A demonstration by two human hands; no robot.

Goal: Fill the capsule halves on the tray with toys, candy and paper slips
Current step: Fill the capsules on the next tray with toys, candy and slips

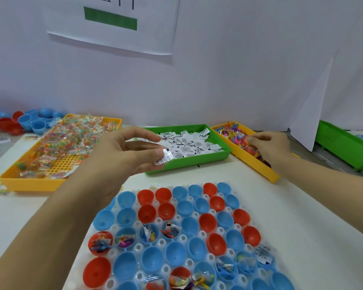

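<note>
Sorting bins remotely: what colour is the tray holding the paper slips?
Green tray, under the paper slips; head view.

Head view. At frame centre, the left hand point(132, 151) pinches a white printed paper slip point(165, 159) over the green plastic slip bin point(197, 160). At right, the right hand point(268, 147) reaches into the yellow toy bin point(266, 170). Below, red and blue capsule halves point(184, 227) sit on a white tray point(285, 266), some filled.

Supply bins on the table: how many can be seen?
4: a yellow candy bin at left, a green paper slip bin in the middle, a yellow toy bin beside it, and another green bin, partly cut off, at far right.
</note>
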